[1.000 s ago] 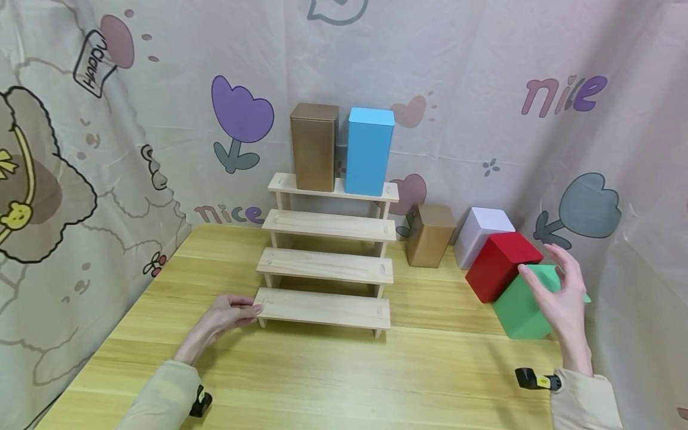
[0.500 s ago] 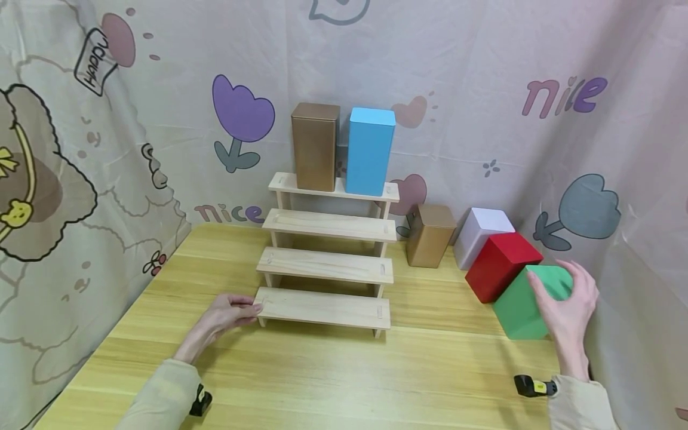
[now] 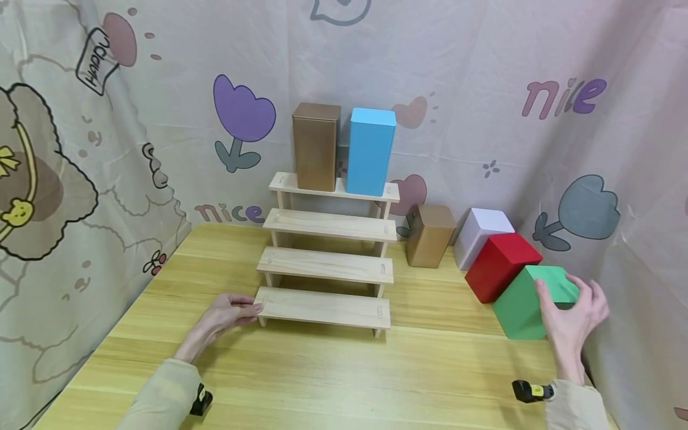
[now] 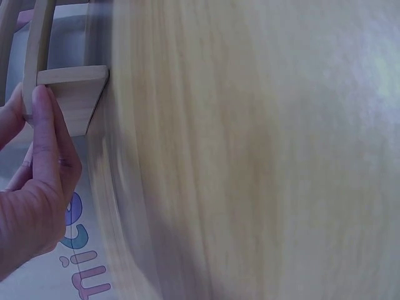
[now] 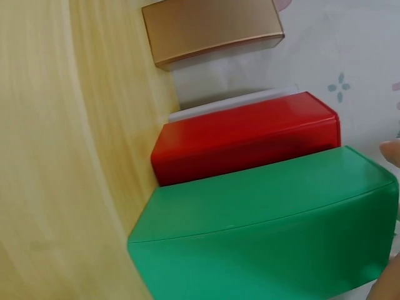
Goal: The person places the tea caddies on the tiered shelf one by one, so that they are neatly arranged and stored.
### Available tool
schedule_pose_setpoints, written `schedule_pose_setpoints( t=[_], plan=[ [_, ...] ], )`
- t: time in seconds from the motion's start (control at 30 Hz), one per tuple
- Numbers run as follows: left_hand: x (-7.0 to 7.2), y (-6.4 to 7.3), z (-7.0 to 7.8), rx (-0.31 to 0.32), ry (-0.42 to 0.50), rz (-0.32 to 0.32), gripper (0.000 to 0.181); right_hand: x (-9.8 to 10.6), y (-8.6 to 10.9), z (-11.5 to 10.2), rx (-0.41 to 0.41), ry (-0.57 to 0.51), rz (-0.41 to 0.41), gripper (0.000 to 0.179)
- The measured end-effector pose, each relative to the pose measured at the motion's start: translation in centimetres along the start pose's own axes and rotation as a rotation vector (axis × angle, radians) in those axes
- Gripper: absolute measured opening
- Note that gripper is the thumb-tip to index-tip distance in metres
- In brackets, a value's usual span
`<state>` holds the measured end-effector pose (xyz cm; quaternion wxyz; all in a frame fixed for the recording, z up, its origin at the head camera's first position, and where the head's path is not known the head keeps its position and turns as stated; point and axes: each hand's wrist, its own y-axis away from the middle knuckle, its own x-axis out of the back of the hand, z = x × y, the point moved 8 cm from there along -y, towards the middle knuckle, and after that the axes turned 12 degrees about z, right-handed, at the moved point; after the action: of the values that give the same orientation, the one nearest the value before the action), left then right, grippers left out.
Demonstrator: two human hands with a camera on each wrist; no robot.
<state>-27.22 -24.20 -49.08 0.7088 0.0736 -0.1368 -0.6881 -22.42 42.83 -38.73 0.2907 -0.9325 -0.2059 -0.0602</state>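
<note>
My left hand (image 3: pixel 228 313) pinches the left end of the lowest step of a four-tier-looking wooden display stand (image 3: pixel 325 307). In the left wrist view, thumb and fingers (image 4: pixel 44 119) meet on that end. On the top step stand a brown box (image 3: pixel 316 148) and a blue box (image 3: pixel 371 152), side by side. At the right, my right hand (image 3: pixel 574 316) is spread around the upper end of a green box (image 3: pixel 518 310), thumb at its near side. The right wrist view shows the green box (image 5: pixel 262 231) large, with fingertips at its right end.
Against the green box leans a red box (image 3: pixel 500 269), with a white box (image 3: pixel 481 236) behind it. A shorter brown box (image 3: pixel 430 236) stands between these and the stand. Printed cloth (image 3: pixel 467 89) hangs behind the wooden table (image 3: pixel 333 382) and along both sides.
My right hand has shifted right and lower over the green box's top. The green box stays in place, and my left hand keeps its pinch on the stand.
</note>
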Motion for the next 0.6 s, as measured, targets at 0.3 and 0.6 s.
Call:
schedule_pose_setpoints(
  t=[0.3,0.6],
  plan=[
    [0.1,0.1,0.0,0.000,-0.005,0.006,0.056,-0.3,0.5,1.4,-0.056,0.009,0.017,0.066],
    [0.0,-0.1,-0.1,0.007,0.001,0.007,0.058,-0.9,1.2,2.3,-0.123,0.067,-0.012,0.073]
  ],
)
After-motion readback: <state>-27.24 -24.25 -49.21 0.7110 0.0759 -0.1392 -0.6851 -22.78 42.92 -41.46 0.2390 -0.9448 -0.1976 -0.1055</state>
